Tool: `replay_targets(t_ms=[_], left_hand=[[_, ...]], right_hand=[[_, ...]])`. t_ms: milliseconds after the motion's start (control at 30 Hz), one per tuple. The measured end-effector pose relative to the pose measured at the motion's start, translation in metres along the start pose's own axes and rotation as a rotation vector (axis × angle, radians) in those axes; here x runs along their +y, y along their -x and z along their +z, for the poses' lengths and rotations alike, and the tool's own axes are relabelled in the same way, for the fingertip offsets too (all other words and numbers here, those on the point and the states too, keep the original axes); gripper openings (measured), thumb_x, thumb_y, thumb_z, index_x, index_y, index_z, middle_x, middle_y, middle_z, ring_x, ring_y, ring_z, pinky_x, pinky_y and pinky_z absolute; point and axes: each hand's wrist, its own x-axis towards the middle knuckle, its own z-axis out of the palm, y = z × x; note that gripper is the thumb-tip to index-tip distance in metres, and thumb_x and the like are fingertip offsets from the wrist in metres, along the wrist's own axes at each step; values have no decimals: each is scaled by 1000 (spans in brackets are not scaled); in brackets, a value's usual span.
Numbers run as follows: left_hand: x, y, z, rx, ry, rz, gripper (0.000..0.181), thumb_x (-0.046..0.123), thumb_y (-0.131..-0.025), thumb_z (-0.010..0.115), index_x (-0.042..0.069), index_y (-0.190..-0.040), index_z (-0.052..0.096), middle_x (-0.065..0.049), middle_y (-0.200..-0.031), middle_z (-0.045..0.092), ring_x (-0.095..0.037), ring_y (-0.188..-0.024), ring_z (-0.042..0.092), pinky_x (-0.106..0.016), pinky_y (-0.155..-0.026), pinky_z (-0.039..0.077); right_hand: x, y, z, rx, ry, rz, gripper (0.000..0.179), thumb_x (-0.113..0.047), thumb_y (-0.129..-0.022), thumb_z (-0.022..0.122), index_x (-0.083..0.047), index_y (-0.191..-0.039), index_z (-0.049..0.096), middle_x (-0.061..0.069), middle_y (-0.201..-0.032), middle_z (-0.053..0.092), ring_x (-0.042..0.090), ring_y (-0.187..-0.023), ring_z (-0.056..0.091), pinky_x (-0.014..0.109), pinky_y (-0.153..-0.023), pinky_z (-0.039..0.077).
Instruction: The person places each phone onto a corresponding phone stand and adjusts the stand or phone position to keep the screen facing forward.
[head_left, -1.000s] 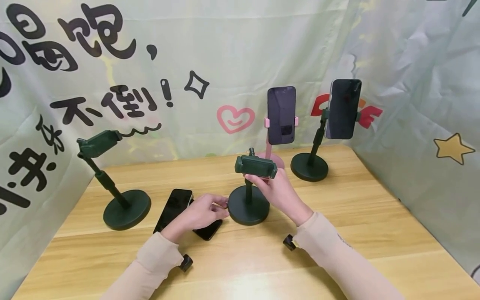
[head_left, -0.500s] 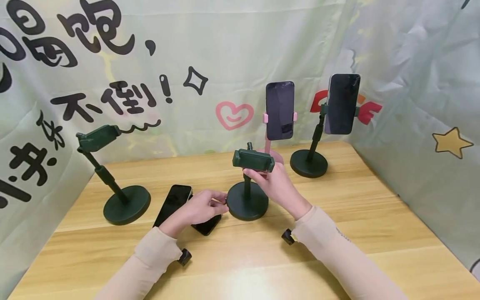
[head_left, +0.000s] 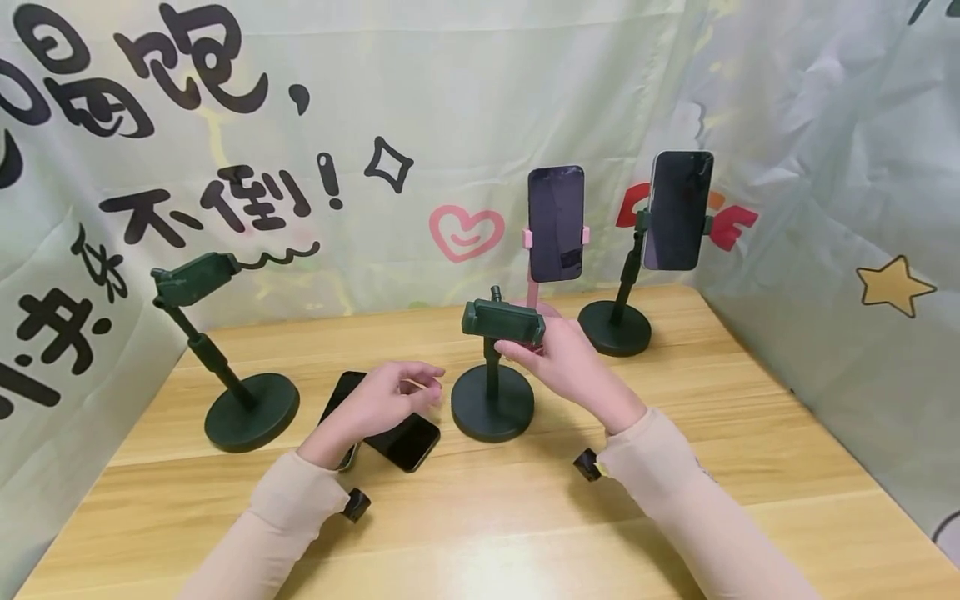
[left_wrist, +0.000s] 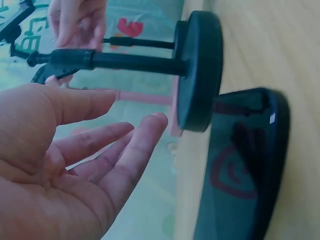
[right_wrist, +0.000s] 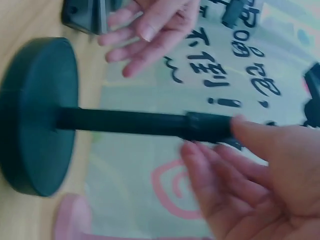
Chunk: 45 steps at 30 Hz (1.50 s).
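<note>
In the head view, a dark green phone stand [head_left: 492, 403] stands upright mid-table, its clamp holding no phone. My right hand [head_left: 573, 358] is at its pole just under the clamp. The right wrist view shows the thumb [right_wrist: 252, 137] overlapping the collar [right_wrist: 210, 126] and the fingers along its other side, in a loose pinch. My left hand [head_left: 390, 400] hovers left of the base with loosely bent fingers, a gap between them and the base [left_wrist: 200, 70]. Below it, two dark phones lie on the table; one is this phone [head_left: 408, 442], the other is partly hidden.
Another green stand [head_left: 251, 412] with a bare clamp is at the left. Behind the middle stand, a pink stand holds a phone [head_left: 556, 223]. At back right a green stand [head_left: 615, 327] holds another phone [head_left: 678, 210]. A printed cloth [head_left: 360, 75] hangs behind the wooden table [head_left: 510, 533].
My left hand has drawn back left from the stand's base, uncovering more of the phone below. My right hand has shifted slightly right at the pole. The stand keeps its place.
</note>
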Motion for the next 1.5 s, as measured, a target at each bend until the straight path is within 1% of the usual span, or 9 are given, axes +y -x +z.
replay_targets(t_ms=[133, 200, 267, 467, 833, 1033, 1167, 1300, 1500], left_hand=[[1, 1, -8, 59, 68, 21, 34, 18, -107, 67, 6, -138, 70, -20, -122, 77, -36, -106, 77, -37, -87, 66], [1, 2, -11, 99, 90, 37, 33, 16, -107, 68, 4, -137, 70, -23, -121, 77, -39, -104, 77, -35, -83, 67], [0, 3, -15, 141, 87, 46, 32, 15, -106, 68, 4, -136, 71, -21, -118, 78, -39, -102, 77, -34, -81, 67], [-2, 11, -26, 202, 52, 43, 31, 16, -106, 68, 5, -136, 71, -17, -114, 77, -26, -91, 78, -34, -77, 67], [-19, 24, -45, 209, -2, 4, 33, 17, -107, 67, 8, -139, 69, -15, -110, 76, -36, -87, 77, -35, -74, 66], [-30, 31, -49, 186, -28, -21, 31, 16, -109, 65, 7, -138, 68, -18, -110, 75, -28, -88, 75, -30, -72, 64], [-37, 36, -51, 206, -56, -55, 30, 17, -109, 65, 9, -138, 69, -15, -113, 76, -22, -87, 75, -31, -72, 64], [-42, 39, -51, 214, -73, -62, 30, 19, -108, 67, 9, -136, 70, -13, -113, 76, -21, -86, 75, -32, -71, 64], [-53, 47, -55, 246, -91, -95, 30, 17, -107, 68, 9, -135, 71, -14, -112, 76, -24, -86, 75, -31, -68, 63]], right_hand=[[0, 3, -11, -139, 7, 57, 33, -25, -100, 79, -6, -127, 73, 5, -92, 78, 15, -76, 73, 34, -74, 59], [0, 4, -12, -206, 9, 66, 20, -26, -102, 77, -7, -109, 79, 2, -88, 79, 15, -76, 75, 32, -76, 61], [2, 4, -11, -272, -11, 57, 20, -26, -103, 75, -7, -96, 80, 3, -88, 79, 19, -78, 76, 31, -78, 63], [3, 6, -6, -448, -124, 73, 22, -23, -104, 73, -2, -97, 75, 5, -84, 78, 31, -83, 79, 31, -77, 66], [3, 3, 5, -485, -165, -15, 24, -23, -105, 71, -1, -97, 76, 7, -85, 80, 33, -83, 80, 26, -75, 65], [3, 4, 10, -465, -180, -60, 19, -20, -104, 73, -1, -101, 77, 8, -87, 79, 29, -82, 79, 24, -77, 64], [3, 4, 15, -462, -153, -104, 19, -22, -103, 74, -4, -106, 78, 5, -88, 78, 16, -79, 76, 24, -80, 62], [-1, 4, 22, -482, -130, -68, 22, -26, -104, 72, -7, -111, 77, 0, -89, 77, 6, -81, 72, 22, -84, 60], [-12, 2, 37, -510, -130, -10, 35, -32, -106, 69, -5, -127, 73, 0, -106, 80, 14, -100, 77, 28, -95, 61]])
